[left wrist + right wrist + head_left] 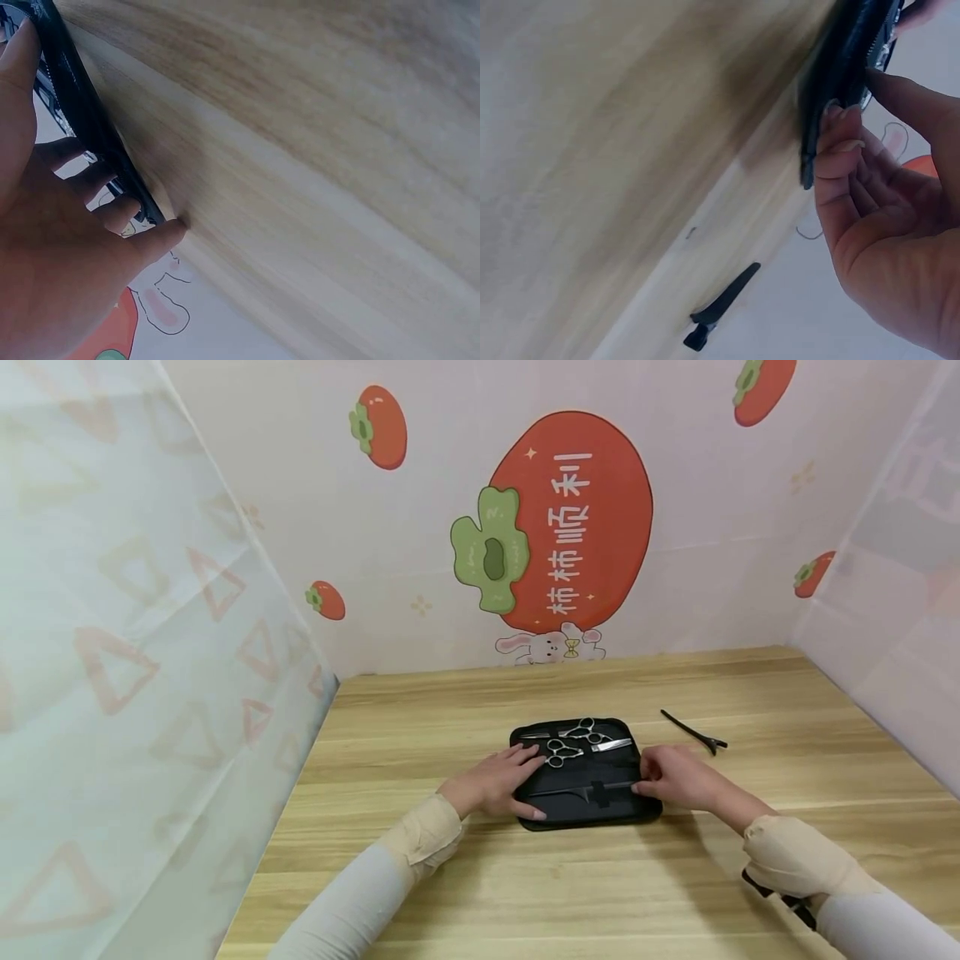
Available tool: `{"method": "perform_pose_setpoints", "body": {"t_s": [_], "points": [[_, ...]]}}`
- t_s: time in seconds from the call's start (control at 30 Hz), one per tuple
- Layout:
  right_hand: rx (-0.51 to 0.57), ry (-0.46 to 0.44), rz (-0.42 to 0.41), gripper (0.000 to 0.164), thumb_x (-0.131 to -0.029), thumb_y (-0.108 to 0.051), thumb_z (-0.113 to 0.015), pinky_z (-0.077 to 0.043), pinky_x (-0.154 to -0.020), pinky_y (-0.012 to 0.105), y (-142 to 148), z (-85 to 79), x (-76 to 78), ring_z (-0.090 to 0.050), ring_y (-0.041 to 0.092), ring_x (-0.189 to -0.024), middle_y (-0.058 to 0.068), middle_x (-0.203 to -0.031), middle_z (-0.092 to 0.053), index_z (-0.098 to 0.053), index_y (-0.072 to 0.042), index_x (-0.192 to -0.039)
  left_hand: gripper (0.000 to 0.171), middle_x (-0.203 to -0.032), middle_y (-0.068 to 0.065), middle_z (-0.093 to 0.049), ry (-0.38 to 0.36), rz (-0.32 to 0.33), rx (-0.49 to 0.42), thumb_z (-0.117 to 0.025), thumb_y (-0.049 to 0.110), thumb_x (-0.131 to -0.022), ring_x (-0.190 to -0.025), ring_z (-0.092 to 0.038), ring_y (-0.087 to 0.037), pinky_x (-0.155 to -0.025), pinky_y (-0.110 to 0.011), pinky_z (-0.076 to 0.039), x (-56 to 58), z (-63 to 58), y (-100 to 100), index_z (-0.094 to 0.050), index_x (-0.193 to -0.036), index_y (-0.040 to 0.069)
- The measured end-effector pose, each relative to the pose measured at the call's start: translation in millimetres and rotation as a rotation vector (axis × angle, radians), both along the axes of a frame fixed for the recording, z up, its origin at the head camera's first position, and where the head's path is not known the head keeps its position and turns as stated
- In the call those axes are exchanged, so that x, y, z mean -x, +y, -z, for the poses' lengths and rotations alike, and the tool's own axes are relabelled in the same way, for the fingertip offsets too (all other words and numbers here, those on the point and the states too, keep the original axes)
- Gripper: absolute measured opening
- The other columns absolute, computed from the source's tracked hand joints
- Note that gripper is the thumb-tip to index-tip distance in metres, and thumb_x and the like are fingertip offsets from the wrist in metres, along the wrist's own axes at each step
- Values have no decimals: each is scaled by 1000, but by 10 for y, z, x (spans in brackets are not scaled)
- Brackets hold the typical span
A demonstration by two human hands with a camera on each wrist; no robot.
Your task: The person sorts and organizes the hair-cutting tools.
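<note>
A black zip case (607, 812) lies open and flat on the table. Silver scissors (613, 745) sit in its upper part, and a second pair (573, 752) lies just below, near the left fingers. Across the lower part runs a dark tail comb (558, 792), crossed by a black strap (600, 793). My left hand (498, 783) rests spread on the case's left side. At the right side my right hand (678, 777) grips the case's edge, its thumb by the comb's right end. In the right wrist view its curled fingertips (840, 124) meet the case's outer side.
A black hair clip (693, 732) lies on the wooden table (420, 718), right of the case and beyond the right hand. Behind the table stands a wall (420, 543) with persimmon pictures. Patterned side walls (150, 610) border the left and right.
</note>
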State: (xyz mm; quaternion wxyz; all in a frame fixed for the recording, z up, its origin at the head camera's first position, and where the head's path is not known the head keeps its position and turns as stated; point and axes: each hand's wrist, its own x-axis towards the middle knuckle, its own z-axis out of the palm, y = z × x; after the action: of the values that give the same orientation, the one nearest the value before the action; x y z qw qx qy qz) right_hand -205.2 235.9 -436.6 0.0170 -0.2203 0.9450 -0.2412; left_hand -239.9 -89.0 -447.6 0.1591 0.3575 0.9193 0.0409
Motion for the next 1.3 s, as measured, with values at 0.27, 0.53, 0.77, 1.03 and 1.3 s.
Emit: {"method": "perform_pose_setpoints", "body": {"t_s": [0.27, 0.53, 0.77, 1.03, 1.3], "points": [[-29, -48, -70, 28, -84, -22, -82, -39, -59, 27, -6, -33, 89, -46, 9, -61, -7, -67, -54, -57, -13, -76, 96, -171, -8, -17, -2, 1, -7, -67, 63, -91, -157, -13, -30, -124, -48, -20, -2, -12, 12, -25, -164, 16], [-65, -87, -98, 25, -89, -20, -79, -40, -60, 28, -43, -75, 91, -46, 10, -59, -6, -67, -54, -57, -14, -78, 96, -171, -8, -16, -18, 1, -6, -67, 62, -92, -157, -13, -31, -125, -47, -20, 8, 3, 6, -25, -164, 15], [-51, -114, -156, 21, -94, -19, -74, -39, -59, 26, -39, -87, 71, -45, 7, -58, -8, -68, -54, -58, -15, -81, 97, -171, -6, -14, -27, 11, 5, -68, 62, -92, -158, -11, -29, -125, -45, -19, 34, 5, 6, -23, -165, 17], [-5, -164, -213, 13, -94, 0, -58, -40, -61, 26, 150, 14, 72, -46, 5, -65, -7, -76, -55, -66, -9, -93, 96, -171, -7, -14, -29, 39, -14, -67, 62, -92, -157, -11, -30, -125, -44, -19, 36, 20, -7, -22, -165, 16], [-62, -18, -252, 21, -78, 6, -66, -36, -59, 24, 136, 18, 129, -40, 3, -60, -12, -66, -47, -61, -15, -78, 95, -171, -7, -15, -19, 30, -26, -68, 60, -92, -157, -12, -29, -125, -43, -19, 38, 25, -38, -24, -164, 16]]}}
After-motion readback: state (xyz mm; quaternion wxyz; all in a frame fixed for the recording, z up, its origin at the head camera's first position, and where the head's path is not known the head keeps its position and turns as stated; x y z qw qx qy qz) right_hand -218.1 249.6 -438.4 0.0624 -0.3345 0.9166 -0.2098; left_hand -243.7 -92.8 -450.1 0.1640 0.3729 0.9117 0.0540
